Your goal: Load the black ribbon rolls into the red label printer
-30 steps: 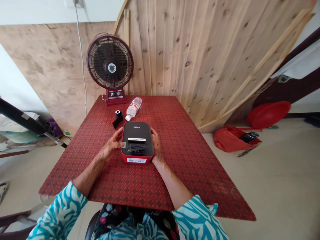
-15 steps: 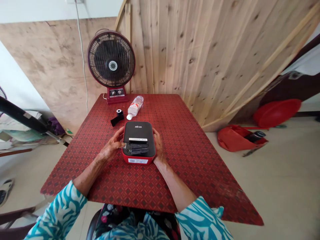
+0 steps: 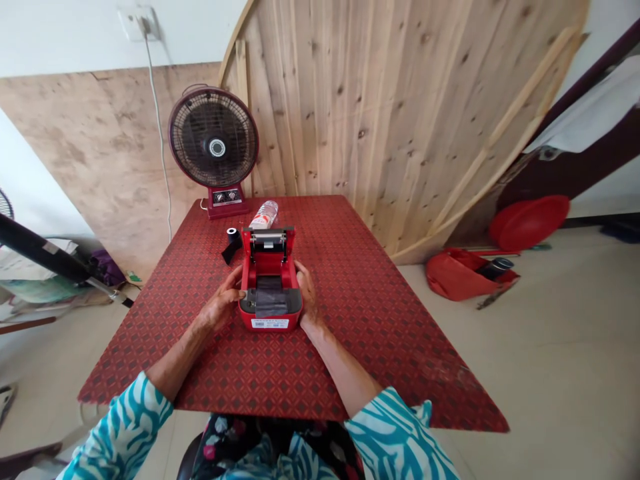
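Note:
A red and dark grey label printer [image 3: 271,322] stands on the patterned red table, its lid [image 3: 270,240] raised at the back. A black strip [image 3: 271,297] lies out of its opening, over the front part. My left hand [image 3: 224,301] grips the printer's left side, with the thumb on the grey corner button. Around the right side my right hand [image 3: 309,299] is wrapped, its fingers partly hidden by the casing. Behind the printer to the left sits a small black roll [image 3: 233,237] with a loose black tail.
A plastic bottle [image 3: 264,215] lies behind the raised lid, partly covered by it. At the back left of the table [image 3: 360,333] stands a dark red fan [image 3: 215,143]. A red bag [image 3: 453,277] and a red basin [image 3: 530,222] are on the floor at right.
The printer's lid has swung up from closed, showing the red inside. Both hands keep their hold on its sides. The view has tilted slightly.

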Demonstrator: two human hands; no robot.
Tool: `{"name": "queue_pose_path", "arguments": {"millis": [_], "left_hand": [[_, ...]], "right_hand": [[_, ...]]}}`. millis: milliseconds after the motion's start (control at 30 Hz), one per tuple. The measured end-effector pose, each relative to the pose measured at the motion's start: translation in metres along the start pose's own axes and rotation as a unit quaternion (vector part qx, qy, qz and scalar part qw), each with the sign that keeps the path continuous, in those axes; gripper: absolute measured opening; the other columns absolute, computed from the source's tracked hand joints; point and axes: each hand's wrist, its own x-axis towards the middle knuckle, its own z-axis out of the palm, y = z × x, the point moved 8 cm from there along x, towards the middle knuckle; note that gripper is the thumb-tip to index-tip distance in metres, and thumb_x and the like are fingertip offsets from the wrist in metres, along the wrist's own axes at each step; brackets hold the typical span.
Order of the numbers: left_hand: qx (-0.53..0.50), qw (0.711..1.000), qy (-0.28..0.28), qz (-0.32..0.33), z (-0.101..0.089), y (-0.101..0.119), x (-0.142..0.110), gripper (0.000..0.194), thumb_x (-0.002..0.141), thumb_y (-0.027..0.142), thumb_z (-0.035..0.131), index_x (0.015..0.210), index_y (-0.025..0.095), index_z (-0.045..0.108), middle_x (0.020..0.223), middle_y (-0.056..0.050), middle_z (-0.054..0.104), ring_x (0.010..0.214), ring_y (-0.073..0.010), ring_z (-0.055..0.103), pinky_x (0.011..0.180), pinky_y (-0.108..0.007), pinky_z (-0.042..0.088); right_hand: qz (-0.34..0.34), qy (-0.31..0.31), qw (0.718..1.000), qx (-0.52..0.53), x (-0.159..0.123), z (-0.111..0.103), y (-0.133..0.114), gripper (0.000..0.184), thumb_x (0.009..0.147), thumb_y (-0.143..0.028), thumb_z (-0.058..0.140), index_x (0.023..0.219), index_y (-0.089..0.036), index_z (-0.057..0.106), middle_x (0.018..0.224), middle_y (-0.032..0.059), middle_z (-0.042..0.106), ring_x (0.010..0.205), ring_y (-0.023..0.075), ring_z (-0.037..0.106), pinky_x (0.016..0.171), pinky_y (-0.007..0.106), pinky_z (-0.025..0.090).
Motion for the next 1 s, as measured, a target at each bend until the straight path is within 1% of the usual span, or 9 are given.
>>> {"name": "queue_pose_path", "arguments": {"millis": [267, 333, 400, 467, 567, 633, 733, 867, 1000], "left_hand": [[0.036, 0.999, 0.009, 0.003, -0.006, 0.002, 0.000, 0.073, 0.067, 0.019, 0.059, 0.138, 0.028, 0.044, 0.140, -0.005, 0.051, 0.125, -0.0293, 0.050, 0.101, -0.041, 0.043], [0.070, 0.997, 0.011, 0.015, -0.007, 0.008, -0.002, 0.073, 0.067, 0.021, 0.060, 0.138, 0.027, 0.044, 0.143, -0.006, 0.048, 0.129, -0.0311, 0.045, 0.104, -0.044, 0.040], [0.155, 0.987, 0.025, 0.044, -0.007, 0.024, -0.004, 0.070, 0.069, 0.024, 0.063, 0.137, 0.027, 0.047, 0.145, -0.006, 0.045, 0.135, -0.0319, 0.037, 0.109, -0.046, 0.033], [0.285, 0.952, 0.039, 0.101, 0.001, 0.048, -0.003, 0.058, 0.073, 0.027, 0.066, 0.130, 0.027, 0.056, 0.145, -0.006, 0.046, 0.137, -0.0304, 0.034, 0.113, -0.045, 0.026], [0.452, 0.879, -0.005, 0.155, 0.032, 0.073, 0.010, 0.031, 0.081, 0.031, 0.061, 0.110, 0.025, 0.069, 0.126, -0.008, 0.062, 0.123, -0.0273, 0.051, 0.109, -0.041, 0.032], [0.536, 0.831, -0.071, 0.132, 0.053, 0.070, 0.029, 0.025, 0.082, 0.032, 0.057, 0.101, 0.024, 0.072, 0.108, -0.008, 0.069, 0.105, -0.0260, 0.062, 0.100, -0.039, 0.041], [0.631, 0.760, -0.144, 0.065, 0.069, 0.054, 0.061, 0.016, 0.076, 0.029, 0.060, 0.084, 0.026, 0.073, 0.088, -0.006, 0.073, 0.086, -0.0248, 0.066, 0.086, -0.034, 0.046], [0.656, 0.728, -0.198, 0.019, 0.076, 0.041, 0.084, 0.005, 0.065, 0.024, 0.063, 0.063, 0.025, 0.068, 0.063, -0.002, 0.068, 0.061, -0.0206, 0.062, 0.067, -0.029, 0.046], [0.669, 0.716, -0.199, 0.007, 0.074, 0.039, 0.086, 0.006, 0.061, 0.023, 0.065, 0.066, 0.024, 0.068, 0.065, -0.002, 0.068, 0.061, -0.0213, 0.061, 0.065, -0.029, 0.044]], "right_hand": [[0.002, 0.002, 1.000, 0.007, 0.002, 0.001, 0.000, 0.050, 0.087, -0.055, 0.042, 0.123, -0.024, 0.057, 0.135, 0.0075, 0.055, 0.128, 0.0222, 0.047, 0.111, 0.042, 0.032], [-0.003, 0.003, 1.000, 0.011, 0.003, 0.002, -0.001, 0.050, 0.087, -0.055, 0.042, 0.122, -0.024, 0.058, 0.133, 0.0075, 0.056, 0.126, 0.0222, 0.048, 0.110, 0.042, 0.033], [-0.014, 0.003, 1.000, 0.015, 0.004, 0.002, -0.003, 0.050, 0.086, -0.056, 0.042, 0.121, -0.024, 0.059, 0.131, 0.0074, 0.057, 0.124, 0.0221, 0.049, 0.109, 0.042, 0.034], [-0.024, 0.005, 1.000, 0.020, 0.005, 0.002, -0.005, 0.049, 0.086, -0.056, 0.043, 0.119, -0.025, 0.060, 0.129, 0.0069, 0.059, 0.123, 0.0219, 0.050, 0.109, 0.041, 0.034], [-0.033, 0.008, 0.999, 0.028, 0.006, 0.002, -0.005, 0.047, 0.085, -0.056, 0.045, 0.118, -0.026, 0.062, 0.125, 0.0057, 0.062, 0.121, 0.0221, 0.052, 0.108, 0.042, 0.035], [-0.037, 0.006, 0.999, 0.031, 0.007, 0.002, -0.004, 0.047, 0.085, -0.055, 0.045, 0.117, -0.026, 0.062, 0.124, 0.0057, 0.062, 0.120, 0.0222, 0.053, 0.108, 0.042, 0.036], [-0.040, 0.008, 0.999, 0.034, 0.008, 0.002, -0.004, 0.046, 0.085, -0.054, 0.046, 0.115, -0.024, 0.063, 0.122, 0.0061, 0.063, 0.118, 0.0219, 0.054, 0.107, 0.041, 0.037], [-0.042, 0.012, 0.998, 0.036, 0.010, 0.002, -0.005, 0.041, 0.084, -0.051, 0.047, 0.112, -0.026, 0.065, 0.120, 0.0043, 0.065, 0.116, 0.0207, 0.055, 0.106, 0.040, 0.038], [-0.055, 0.010, 0.998, 0.039, 0.011, 0.003, -0.007, 0.038, 0.084, -0.047, 0.047, 0.111, -0.026, 0.065, 0.118, 0.0041, 0.065, 0.115, 0.0201, 0.056, 0.105, 0.039, 0.038]]}}
